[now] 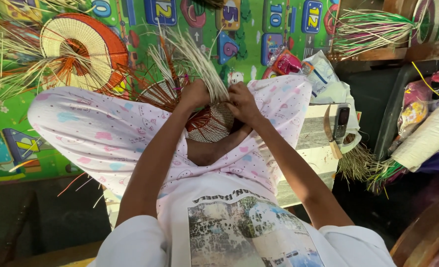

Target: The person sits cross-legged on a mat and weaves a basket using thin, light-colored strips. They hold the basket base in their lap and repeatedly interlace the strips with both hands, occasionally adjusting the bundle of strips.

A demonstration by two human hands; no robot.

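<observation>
Half-woven basket (207, 121), orange-brown and pale cane, sits in the lap between the knees of a cross-legged person in pale patterned trousers (100, 131). Its round woven base faces the camera. Loose pale strands (199, 62) fan up and away from the rim, long axis running away from the body, leaning slightly left.

Left hand (193, 94): grip closed on the basket rim at the foot of the strand bundle. Right hand (241, 101): grip closed on the rim just beside it, fingers curled over the weave. Whether either pinches a single strand cannot be told. Both hands lie at the upper rim, nearly touching; the strands rise directly between them, the left hand marginally nearer their root.

Outward: a finished round woven piece (81, 49) on the green play mat (251, 34), well left. A phone (341, 122) lies on a pale board (313, 148) at right, and green strands (372, 27) upper right.
</observation>
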